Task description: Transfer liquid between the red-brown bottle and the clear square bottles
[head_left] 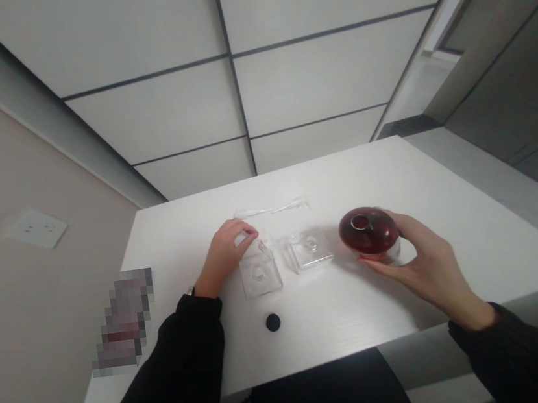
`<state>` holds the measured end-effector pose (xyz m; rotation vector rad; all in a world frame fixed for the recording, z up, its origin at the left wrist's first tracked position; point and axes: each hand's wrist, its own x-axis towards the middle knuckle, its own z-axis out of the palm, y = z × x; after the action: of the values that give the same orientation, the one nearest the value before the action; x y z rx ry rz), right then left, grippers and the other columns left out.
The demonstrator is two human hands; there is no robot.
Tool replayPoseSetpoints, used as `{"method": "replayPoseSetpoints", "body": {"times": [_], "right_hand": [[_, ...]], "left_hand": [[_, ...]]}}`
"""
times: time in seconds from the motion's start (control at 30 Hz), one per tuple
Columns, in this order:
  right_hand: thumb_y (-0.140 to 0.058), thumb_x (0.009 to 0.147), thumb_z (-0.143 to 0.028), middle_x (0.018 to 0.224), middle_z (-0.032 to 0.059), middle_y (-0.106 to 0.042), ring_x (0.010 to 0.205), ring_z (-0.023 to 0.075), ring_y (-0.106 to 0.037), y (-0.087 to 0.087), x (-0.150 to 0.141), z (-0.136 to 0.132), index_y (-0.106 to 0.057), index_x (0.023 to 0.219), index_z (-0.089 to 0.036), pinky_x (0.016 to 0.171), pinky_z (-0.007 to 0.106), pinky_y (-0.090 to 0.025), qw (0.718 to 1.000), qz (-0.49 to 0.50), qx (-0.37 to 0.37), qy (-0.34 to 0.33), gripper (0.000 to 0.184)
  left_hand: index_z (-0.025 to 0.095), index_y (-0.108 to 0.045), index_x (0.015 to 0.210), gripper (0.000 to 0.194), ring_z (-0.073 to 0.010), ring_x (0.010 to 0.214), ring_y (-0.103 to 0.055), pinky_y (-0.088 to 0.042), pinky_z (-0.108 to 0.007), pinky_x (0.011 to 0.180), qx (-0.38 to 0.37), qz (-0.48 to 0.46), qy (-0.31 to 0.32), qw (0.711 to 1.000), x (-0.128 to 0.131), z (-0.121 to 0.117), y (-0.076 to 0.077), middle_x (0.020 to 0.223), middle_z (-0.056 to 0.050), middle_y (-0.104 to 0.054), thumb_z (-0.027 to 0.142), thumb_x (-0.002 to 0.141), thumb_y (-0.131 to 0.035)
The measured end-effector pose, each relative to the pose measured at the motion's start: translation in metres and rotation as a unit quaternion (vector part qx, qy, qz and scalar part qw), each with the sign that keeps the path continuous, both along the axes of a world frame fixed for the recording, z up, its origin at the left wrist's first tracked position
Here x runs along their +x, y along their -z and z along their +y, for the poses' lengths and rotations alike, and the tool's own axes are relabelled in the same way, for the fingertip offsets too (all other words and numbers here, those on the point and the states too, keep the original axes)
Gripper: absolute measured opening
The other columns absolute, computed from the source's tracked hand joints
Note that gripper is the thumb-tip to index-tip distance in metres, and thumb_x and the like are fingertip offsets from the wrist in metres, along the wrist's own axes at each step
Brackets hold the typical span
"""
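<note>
My right hand (426, 260) wraps its fingers and thumb around a round glass flask of dark red liquid (368, 234) that stands on the white table (448, 219). My left hand (229, 252) is curled, its fingertips pinching something small and clear at the top of a square clear glass bottle (260, 274). A second square clear bottle (310, 247) stands between that bottle and the flask. Two clear pipettes (272, 209) lie just beyond the bottles.
A small black round cap (273, 322) lies near the table's front edge. A blurred-out object (124, 320) sits at the table's left edge. A wall socket (39, 228) is on the beige wall at left. Grey cabinets (519, 79) stand at right.
</note>
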<state>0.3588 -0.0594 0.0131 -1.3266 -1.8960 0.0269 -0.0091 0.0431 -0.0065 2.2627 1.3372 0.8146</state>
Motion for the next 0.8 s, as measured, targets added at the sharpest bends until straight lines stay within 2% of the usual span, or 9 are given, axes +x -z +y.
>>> {"method": "replayPoseSetpoints", "body": {"times": [0.1, 0.2, 0.3, 0.47, 0.6, 0.8], "right_hand": [[-0.078, 0.09, -0.055, 0.135, 0.014, -0.073, 0.119, 0.0308, -0.074, -0.002, 0.0, 0.004, -0.058, 0.147, -0.023, 0.1, 0.051, -0.065, 1.0, -0.017, -0.008, -0.012, 0.068], [-0.077, 0.092, -0.053, 0.136, 0.0143, -0.072, 0.12, 0.0304, -0.073, -0.001, 0.0, 0.008, -0.057, 0.148, -0.023, 0.099, 0.049, -0.065, 0.999, -0.04, -0.019, -0.022, 0.068], [-0.075, 0.094, -0.052, 0.136, 0.0152, -0.072, 0.119, 0.03, -0.074, 0.0, -0.001, 0.011, -0.056, 0.149, -0.022, 0.095, 0.048, -0.066, 0.997, -0.07, -0.01, -0.026, 0.066], [-0.075, 0.094, -0.051, 0.136, 0.0154, -0.072, 0.117, 0.03, -0.075, 0.003, -0.001, 0.013, -0.055, 0.151, -0.022, 0.09, 0.046, -0.068, 0.995, -0.1, 0.004, -0.024, 0.067], [-0.074, 0.096, -0.048, 0.134, 0.0166, -0.072, 0.115, 0.0297, -0.076, 0.002, -0.001, 0.013, -0.056, 0.15, -0.019, 0.086, 0.044, -0.069, 0.992, -0.125, 0.028, -0.022, 0.065], [-0.072, 0.097, -0.045, 0.13, 0.018, -0.073, 0.11, 0.0295, -0.077, -0.005, 0.002, 0.017, -0.057, 0.147, -0.015, 0.078, 0.04, -0.069, 0.981, -0.182, 0.067, -0.014, 0.06]], "left_hand": [[0.023, -0.047, 0.06, 0.041, -0.021, 0.079, -0.053, -0.045, -0.035, 0.081, -0.024, -0.012, -0.071, 0.997, 0.002, -0.003, -0.006, 0.067, -0.002, -0.056, 0.039, 0.095, -0.061], [0.024, -0.03, 0.058, 0.05, -0.0171, 0.061, -0.037, -0.034, -0.033, 0.064, -0.052, -0.028, -0.124, 0.99, 0.002, -0.005, -0.005, 0.055, 0.002, -0.035, 0.043, 0.102, -0.044], [0.024, -0.036, 0.065, 0.043, -0.0156, 0.058, -0.035, -0.028, -0.031, 0.06, -0.063, -0.046, -0.147, 0.986, 0.001, -0.006, -0.003, 0.058, 0.003, -0.034, 0.044, 0.104, -0.035], [0.023, -0.054, 0.081, 0.031, -0.0161, 0.057, -0.039, -0.028, -0.029, 0.061, -0.07, -0.055, -0.154, 0.984, 0.001, -0.006, -0.004, 0.059, 0.005, -0.036, 0.041, 0.1, -0.037], [0.022, -0.059, 0.087, 0.031, -0.016, 0.057, -0.04, -0.028, -0.029, 0.062, -0.073, -0.055, -0.158, 0.983, 0.001, -0.005, -0.005, 0.06, 0.005, -0.039, 0.041, 0.099, -0.038], [0.022, -0.06, 0.095, 0.033, -0.0162, 0.054, -0.037, -0.027, -0.03, 0.061, -0.076, -0.06, -0.165, 0.982, 0.001, -0.006, -0.004, 0.058, 0.007, -0.036, 0.044, 0.099, -0.035]]}}
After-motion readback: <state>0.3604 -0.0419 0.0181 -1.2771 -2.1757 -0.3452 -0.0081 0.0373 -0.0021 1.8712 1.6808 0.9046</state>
